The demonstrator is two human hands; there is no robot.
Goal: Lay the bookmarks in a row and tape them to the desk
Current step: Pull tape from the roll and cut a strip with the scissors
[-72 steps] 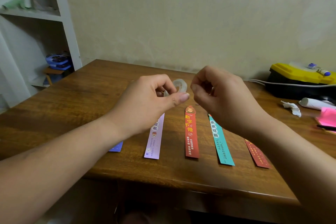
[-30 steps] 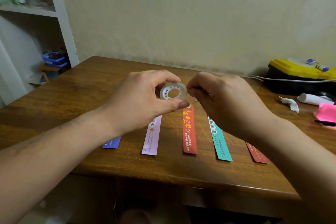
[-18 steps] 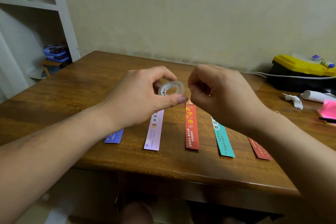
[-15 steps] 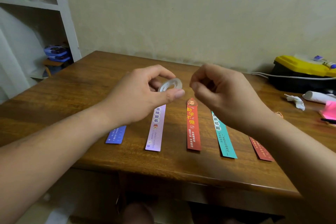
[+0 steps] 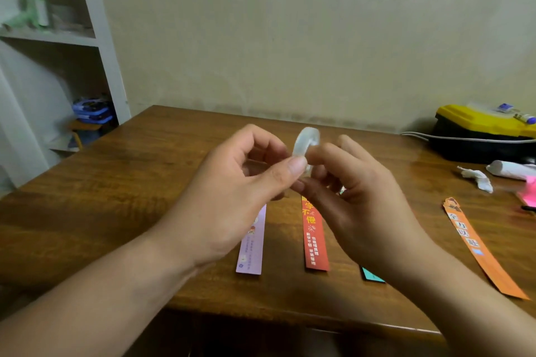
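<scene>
Clear tape roll [image 5: 305,145] sits pinched between both hands above the desk [image 5: 116,197] middle. Left hand [image 5: 237,197] grips its rim; right hand [image 5: 356,200] fingers curl at its lower edge, likely hunting the loose end. Next: peel a strip. Bookmarks, lilac [image 5: 251,243], red [image 5: 314,238], teal [image 5: 372,276], orange [image 5: 481,249], lie along the near edge, apparently untaped.

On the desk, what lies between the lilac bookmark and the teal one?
In the head view, the red bookmark lies between the lilac bookmark and the teal bookmark, apart from both.
</scene>
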